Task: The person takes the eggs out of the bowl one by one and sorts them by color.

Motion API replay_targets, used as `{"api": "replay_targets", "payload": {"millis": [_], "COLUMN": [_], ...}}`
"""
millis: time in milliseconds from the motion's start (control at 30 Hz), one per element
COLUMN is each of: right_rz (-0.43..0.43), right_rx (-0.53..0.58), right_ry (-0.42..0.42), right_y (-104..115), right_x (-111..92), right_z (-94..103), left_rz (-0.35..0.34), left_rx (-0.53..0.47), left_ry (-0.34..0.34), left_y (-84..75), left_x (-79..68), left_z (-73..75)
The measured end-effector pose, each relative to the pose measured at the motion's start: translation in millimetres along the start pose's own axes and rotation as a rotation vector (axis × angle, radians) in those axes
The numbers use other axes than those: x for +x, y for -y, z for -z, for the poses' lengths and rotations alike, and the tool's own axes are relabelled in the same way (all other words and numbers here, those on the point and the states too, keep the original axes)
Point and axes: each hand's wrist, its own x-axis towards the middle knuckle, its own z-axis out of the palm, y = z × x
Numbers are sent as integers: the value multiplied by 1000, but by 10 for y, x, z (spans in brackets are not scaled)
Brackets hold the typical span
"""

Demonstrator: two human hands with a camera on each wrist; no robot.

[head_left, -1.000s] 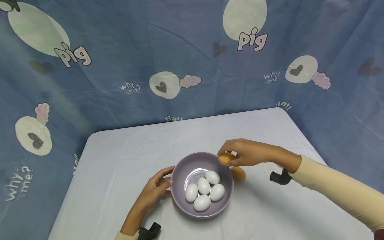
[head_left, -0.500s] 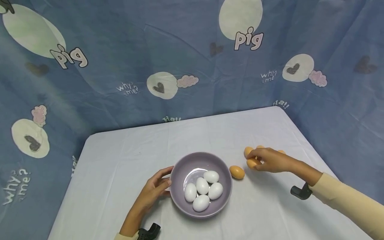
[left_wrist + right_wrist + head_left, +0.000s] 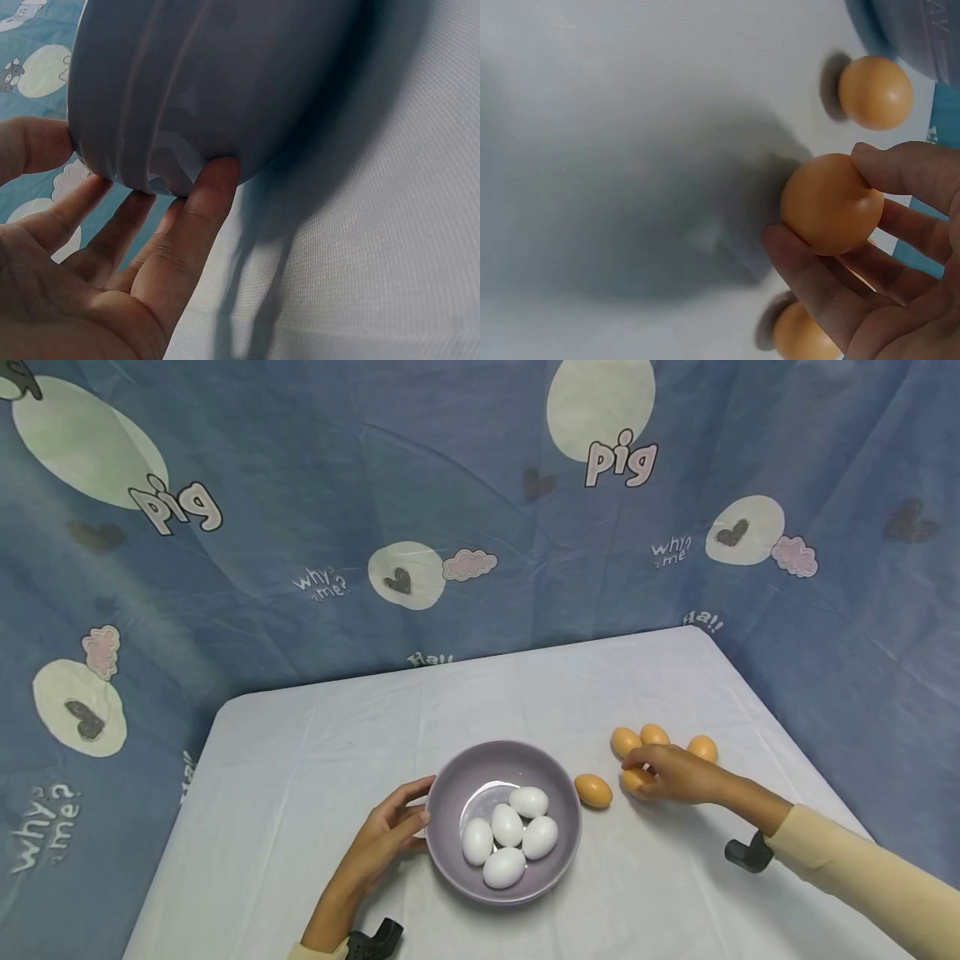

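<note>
In the head view, a purple-grey bowl [image 3: 442, 793] with several white eggs [image 3: 504, 867] inside stands on the white table. My left hand [image 3: 382, 835] rests its fingertips against the bowl's left side. The left wrist view shows the thumb at the rim and fairly straight fingers [image 3: 214, 195] on the outer wall. Right of the bowl, my right hand [image 3: 678, 774] holds an orange-brown egg [image 3: 829, 202] between thumb and fingers, low over the table. Whether that egg touches the cloth I cannot tell. Another orange-brown egg [image 3: 593, 791] lies just beside the bowl's right side.
Behind my right hand lie more orange-brown eggs: one at the left [image 3: 626, 742], one in the middle [image 3: 655, 734] and one at the right [image 3: 703, 749]. White cloth [image 3: 337, 735] covers the table. A blue printed curtain [image 3: 465, 485] hangs behind it.
My right hand, with an orange-brown egg, has moved from the bowl's right rim rightward to the other brown eggs, then slightly lower. My left hand and the bowl stay put.
</note>
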Motion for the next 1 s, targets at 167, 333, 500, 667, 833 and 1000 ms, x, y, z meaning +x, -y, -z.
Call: {"api": "replay_targets", "payload": {"millis": [167,333,500,667,833,1000], "right_rz": [-3,-7,-5,-9,-14,-38], "right_rx": [-5,-6,-2,-4,-24,-28], "right_ry": [-12,-18,-25,-25,-12,26], "right_y": [-8,-3,-10,-22,3,73], "right_x": [4,4,6,6,-12,-49], "right_z": [-29,-39,-47,-48,-14,70], "left_rz": [5,6,1,-3,-3,2], "left_rx": [3,1,-2,-5,-9,-5], "left_ry": [-7,-4,1,4,3,-3], "left_y": [-5,3,4,1,8,3], "left_x": [-4,-3,-4,-5,-2,-3], "left_z": [-5,-1,0,0,-1,-6]}}
